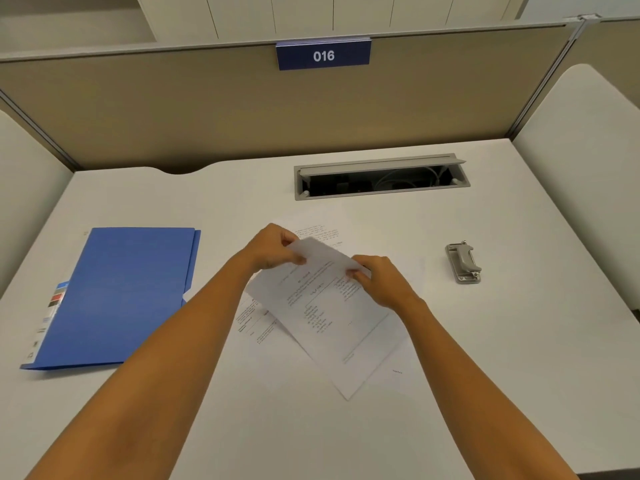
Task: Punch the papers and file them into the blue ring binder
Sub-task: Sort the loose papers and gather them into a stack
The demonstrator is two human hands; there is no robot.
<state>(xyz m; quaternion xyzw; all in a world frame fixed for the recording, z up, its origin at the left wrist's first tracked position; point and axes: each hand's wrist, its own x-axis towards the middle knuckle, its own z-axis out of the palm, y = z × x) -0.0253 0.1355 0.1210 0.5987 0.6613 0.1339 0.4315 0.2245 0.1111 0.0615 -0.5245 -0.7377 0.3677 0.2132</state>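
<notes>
Printed sheet (322, 306): mid-desk, top edge folded over, pinched by left hand (268, 249) and right hand (375, 278). Likely light, limp, crease-prone; hold at edges. Blue ring binder (117, 296) closed near left edge, punch (463, 263) towards right edge

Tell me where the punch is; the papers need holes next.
The punch sits on the desk, right of the right hand, below the cable hatch.

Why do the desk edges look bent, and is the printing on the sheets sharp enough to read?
Head view: the wide-angle lens bows the partition and desk edges; lighting is soft and even, with faint shadows and no glare; print on the held sheet is too small and soft to read, while the 016 sign is crisp.
</notes>
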